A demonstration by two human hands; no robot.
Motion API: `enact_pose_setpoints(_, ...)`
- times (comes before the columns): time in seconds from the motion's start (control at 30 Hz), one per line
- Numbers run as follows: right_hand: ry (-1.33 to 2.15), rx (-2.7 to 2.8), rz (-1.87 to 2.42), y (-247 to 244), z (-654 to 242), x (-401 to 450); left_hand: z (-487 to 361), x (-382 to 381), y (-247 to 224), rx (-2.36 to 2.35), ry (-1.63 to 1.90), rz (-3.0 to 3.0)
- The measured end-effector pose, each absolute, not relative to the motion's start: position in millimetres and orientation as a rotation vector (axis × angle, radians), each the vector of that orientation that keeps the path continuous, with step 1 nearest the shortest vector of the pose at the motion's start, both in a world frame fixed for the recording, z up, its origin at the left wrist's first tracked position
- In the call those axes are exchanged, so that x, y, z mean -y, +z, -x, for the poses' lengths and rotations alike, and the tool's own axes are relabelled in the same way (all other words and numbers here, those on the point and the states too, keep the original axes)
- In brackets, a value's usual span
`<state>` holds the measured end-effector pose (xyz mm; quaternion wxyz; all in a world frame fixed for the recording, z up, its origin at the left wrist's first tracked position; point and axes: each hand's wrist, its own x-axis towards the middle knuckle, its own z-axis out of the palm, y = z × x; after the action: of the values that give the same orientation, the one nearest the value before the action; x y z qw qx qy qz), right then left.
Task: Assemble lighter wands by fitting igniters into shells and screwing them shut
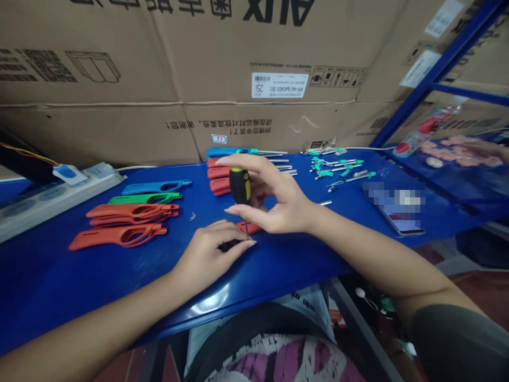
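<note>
My right hand (278, 199) holds a stubby black-and-yellow screwdriver (240, 187) upright, its fingers curled around the handle. The thin shaft points down at a red lighter (245, 227) lying on the blue table. My left hand (212, 246) is closed over the near part of that lighter, with thumb and fingers by the screwdriver's tip. Most of the lighter is hidden by my hands, and the tip's exact contact cannot be made out. A few small screws (193, 216) lie to the left of my left hand.
Blue, green and red-orange lighter casings (127, 212) lie at left. Blue and red lighters with metal tubes (222, 172) are behind my hands. Teal-and-metal inner parts (338, 167) and a phone (393, 209) lie at right. A power strip (59, 193) and cardboard boxes (131, 122) stand behind.
</note>
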<state>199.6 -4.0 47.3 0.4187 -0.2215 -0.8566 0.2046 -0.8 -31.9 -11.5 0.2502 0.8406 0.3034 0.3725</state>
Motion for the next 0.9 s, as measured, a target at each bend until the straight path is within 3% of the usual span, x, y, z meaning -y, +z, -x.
enact_pose_setpoints(0.33,0.419,1.866,0.627,21.2,-193.2,10.3,4.6,26.5,-10.8,-0.807,1.011,-2.259)
enact_pose_setpoints(0.67,-0.039,1.811,0.617,16.8,-209.5,-0.9,15.3,6.4,-15.7,-0.876,0.700,-2.515)
enact_pose_setpoints(0.9,0.035,1.743,0.685,17.2,-208.1,0.2,14.2,9.8,-14.4,-0.829,0.692,-2.562)
